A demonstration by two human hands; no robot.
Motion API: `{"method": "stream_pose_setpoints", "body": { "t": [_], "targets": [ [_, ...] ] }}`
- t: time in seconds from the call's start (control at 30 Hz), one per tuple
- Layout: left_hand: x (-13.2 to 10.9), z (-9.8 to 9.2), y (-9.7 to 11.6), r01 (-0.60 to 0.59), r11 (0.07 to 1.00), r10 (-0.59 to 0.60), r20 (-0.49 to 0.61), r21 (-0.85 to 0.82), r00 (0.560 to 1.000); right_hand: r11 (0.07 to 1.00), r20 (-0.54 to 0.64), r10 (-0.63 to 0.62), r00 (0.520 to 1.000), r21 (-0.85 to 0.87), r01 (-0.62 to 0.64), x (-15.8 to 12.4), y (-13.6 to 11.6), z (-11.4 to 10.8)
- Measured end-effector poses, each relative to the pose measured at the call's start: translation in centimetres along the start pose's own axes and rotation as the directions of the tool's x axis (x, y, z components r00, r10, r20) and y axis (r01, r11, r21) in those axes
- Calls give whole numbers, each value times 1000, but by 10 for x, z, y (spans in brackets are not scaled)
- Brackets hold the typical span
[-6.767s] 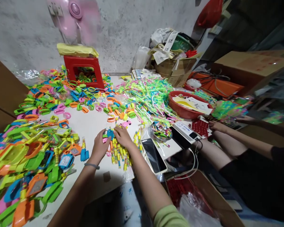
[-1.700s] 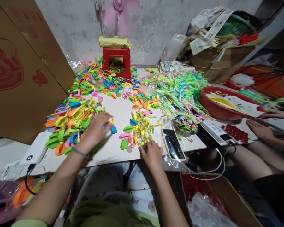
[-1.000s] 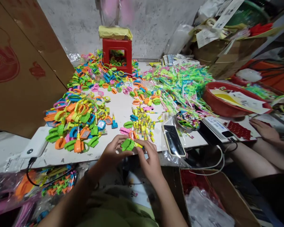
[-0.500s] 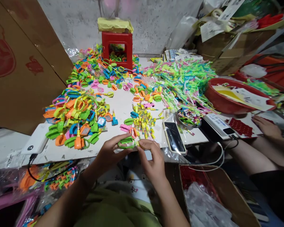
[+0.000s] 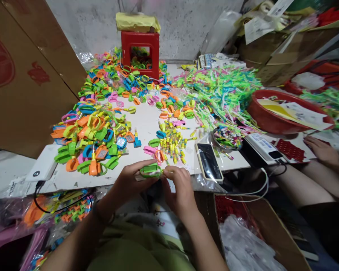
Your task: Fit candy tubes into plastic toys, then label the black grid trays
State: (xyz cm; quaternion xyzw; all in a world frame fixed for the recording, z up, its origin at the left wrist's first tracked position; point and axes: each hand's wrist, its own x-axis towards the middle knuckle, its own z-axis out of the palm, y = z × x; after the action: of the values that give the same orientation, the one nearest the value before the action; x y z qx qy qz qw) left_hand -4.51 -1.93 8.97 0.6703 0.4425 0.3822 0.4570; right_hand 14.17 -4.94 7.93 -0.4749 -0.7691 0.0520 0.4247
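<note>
One red stool (image 5: 140,39), one red bowl (image 5: 258,118) and one phone (image 5: 209,162) are seen on the desk (image 5: 144,124). The bright plastic pieces (image 5: 93,139) are too many to be counted.

12 o'clock: red stool (image 5: 140,38) against wall, yellow bundle (image 5: 137,22) on top.
9 o'clock: cardboard sheet (image 5: 25,94) leaning beside table (image 5: 147,124).
10 to 11 o'clock: heaps of coloured plastic loops (image 5: 93,135) spread over table.
1 o'clock: heap of neon strips (image 5: 226,86).
2 o'clock: red basin (image 5: 262,122) holding papers (image 5: 296,113).
3 o'clock: small bowl of beads (image 5: 227,137), white device (image 5: 264,146) with cable, red perforated card (image 5: 289,149), co-worker's hand (image 5: 322,148) just beside card.
Right of centre: phone (image 5: 209,162) face up, screen dark.
8 o'clock: white power bank (image 5: 43,165) at table edge.
5 o'clock: cardboard box (image 5: 271,233), clear bag (image 5: 243,248) inside.
</note>
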Motion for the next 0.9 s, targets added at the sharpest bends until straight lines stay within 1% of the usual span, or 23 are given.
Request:
{"method": "stream_pose_setpoints", "body": {
  "t": [0.1,0.17,0.27,0.37,0.43,0.47,0.5,0.53,0.57,0.6,0.63,0.67,0.7,0.73,0.77,0.8,0.83,0.87,0.9],
  "targets": [
    [-1,-2,-5,115,992,-111,75,-51,991,996,148,-4,989,-84,17,-3,4,-1],
    [-2,-4,-8,175,984,-171,135,-16,976,993,207,-16,978,-108,39,-8,5,2],
    [-3,-8,-11,237,968,-249,192,85,949,995,204,-24,979,-94,44,-16,5,14],
    [-3,-15,-13,226,956,-262,194,187,945,998,192,16,981,-65,-3,-16,6,25],
    [-1,-25,-11,190,949,-230,141,251,963,995,217,67,974,-87,-49,-11,13,27],
    [3,-33,-8,177,941,-209,84,289,974,989,222,104,969,-122,-78,-8,19,26],
    [7,-44,-4,166,927,-176,-1,337,984,978,219,147,965,-175,-109,-5,27,26],
    [14,-58,1,160,905,-127,-110,393,986,960,205,190,960,-242,-138,-3,35,25],
    [21,-73,7,157,878,-57,-227,452,972,934,185,231,955,-316,-164,-2,44,26],
    [31,-90,13,150,846,34,-331,511,943,903,164,266,950,-387,-186,-2,53,27],
    [41,-106,18,142,814,125,-408,563,904,872,150,293,944,-447,-199,-3,60,29],
    [52,-122,21,139,783,200,-456,607,868,846,147,310,939,-493,-203,-5,66,32],
    [62,-135,23,148,747,250,-479,649,841,828,146,323,935,-523,-205,-6,71,36],
    [72,-144,24,163,707,285,-487,689,825,816,141,331,933,-539,-208,-8,73,41],
    [80,-147,22,176,666,312,-484,725,817,809,131,336,933,-548,-214,-10,74,45],
    [87,-145,19,175,630,336,-468,757,817,805,118,338,934,-550,-222,-11,75,48],
    [92,-136,14,148,605,357,-433,782,828,802,99,340,935,-549,-233,-12,74,50],
    [94,-123,8,95,594,369,-375,799,850,801,76,344,936,-543,-251,-12,74,50],
    [95,-104,0,22,597,369,-299,802,880,804,51,353,934,-527,-275,-12,74,49]
  ]
}}
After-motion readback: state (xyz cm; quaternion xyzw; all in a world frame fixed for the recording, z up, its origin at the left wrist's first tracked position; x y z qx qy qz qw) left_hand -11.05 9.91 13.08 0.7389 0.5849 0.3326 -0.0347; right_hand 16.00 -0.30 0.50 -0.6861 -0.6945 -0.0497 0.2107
